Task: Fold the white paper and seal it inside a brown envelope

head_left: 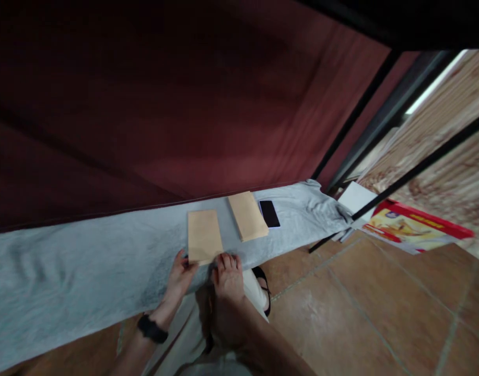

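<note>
A flat brown paper piece (205, 236), like an envelope or a folded bag, lies on a grey cloth. My left hand (180, 278) is at its near left corner, thumb and fingers closing on the edge. At the near right corner, my right hand (228, 274) has its fingers curled and pressed against the edge; the fingertips are partly hidden. Just to the right rests a thicker stack of similar brown paper (247, 216), touched by neither hand. A dark-screened phone (269, 214) sits beside that stack.
The grey cloth (106, 250) covers a long narrow surface against a dark red fabric wall (208, 130). Black poles (357, 115) stand at the right. On the tiled floor (325, 313) are a red and yellow printed box (411, 227) and a white panel (357, 199).
</note>
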Action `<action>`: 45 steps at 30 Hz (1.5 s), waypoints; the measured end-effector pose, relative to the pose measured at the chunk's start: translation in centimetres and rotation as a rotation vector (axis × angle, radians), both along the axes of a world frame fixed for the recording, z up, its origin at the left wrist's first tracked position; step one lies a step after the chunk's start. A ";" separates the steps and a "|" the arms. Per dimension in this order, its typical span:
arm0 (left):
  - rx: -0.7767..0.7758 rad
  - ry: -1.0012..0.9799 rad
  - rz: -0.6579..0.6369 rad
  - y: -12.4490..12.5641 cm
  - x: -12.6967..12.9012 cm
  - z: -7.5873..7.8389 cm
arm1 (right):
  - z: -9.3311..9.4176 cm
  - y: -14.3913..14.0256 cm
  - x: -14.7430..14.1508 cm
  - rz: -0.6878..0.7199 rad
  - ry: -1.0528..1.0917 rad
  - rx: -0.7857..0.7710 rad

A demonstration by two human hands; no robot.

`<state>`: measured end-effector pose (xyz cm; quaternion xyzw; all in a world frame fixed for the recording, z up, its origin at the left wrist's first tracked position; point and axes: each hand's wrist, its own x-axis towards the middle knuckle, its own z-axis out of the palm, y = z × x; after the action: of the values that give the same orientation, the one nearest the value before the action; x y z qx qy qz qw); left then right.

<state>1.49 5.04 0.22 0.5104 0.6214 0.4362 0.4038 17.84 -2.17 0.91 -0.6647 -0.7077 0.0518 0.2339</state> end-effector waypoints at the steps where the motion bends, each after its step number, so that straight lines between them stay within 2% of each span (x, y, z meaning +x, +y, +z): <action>1: -0.024 -0.024 0.012 0.4 0.4 0.6 | 0.3 0.2 -0.1 -0.006 -0.006 0.002; 3: -0.021 -0.043 -0.013 0.5 1.3 2.2 | 1.1 0.4 -0.2 -0.020 -0.018 0.006; 6: 0.053 -0.068 -0.077 -0.7 3.7 5.6 | 2.6 0.8 0.2 -0.078 0.016 0.000; 8: 0.089 -0.057 -0.161 -1.9 5.4 7.5 | 3.6 1.2 1.0 -0.115 0.135 -0.005; 10: 0.096 -0.070 -0.235 -2.6 6.8 8.5 | 4.2 1.8 2.3 -0.154 0.368 0.009; 12: 0.054 -0.071 -0.205 -2.8 7.7 8.3 | 4.2 2.3 3.7 -0.214 0.711 0.024; 15: -0.135 -0.199 -0.126 -2.2 8.7 6.6 | 3.3 2.7 5.0 -0.258 1.247 0.021; 17: -0.227 -0.335 -0.177 -1.7 9.5 5.5 | 2.5 2.6 5.3 -0.223 1.470 0.016; 19: -0.243 -0.422 -0.233 -1.1 10.6 5.0 | 1.9 2.5 5.4 -0.209 1.571 0.014; 23: -0.214 -0.429 -0.221 0.7 13.0 5.4 | 1.3 3.1 6.6 -0.266 1.586 -0.001; 27: -0.189 -0.384 -0.287 3.8 15.0 6.3 | 0.9 4.7 9.6 -0.326 1.566 0.052; 32: -0.186 -0.327 -0.292 6.9 16.7 5.8 | 0.3 5.8 13.2 -0.436 1.367 0.123; 36: -0.211 -0.278 -0.264 7.7 17.3 4.9 | 0.1 5.7 15.2 -0.444 1.187 0.131; 41: -0.207 -0.235 -0.252 7.4 17.5 4.2 | -0.1 5.9 16.2 -0.464 1.005 0.159; 45: -0.198 -0.203 -0.206 7.7 17.2 3.1 | 0.6 6.5 17.0 -0.448 0.875 0.093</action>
<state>18.65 12.76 3.30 0.4822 0.5618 0.3786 0.5554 34.86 4.35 1.50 -0.7051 -0.3844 0.2429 0.5441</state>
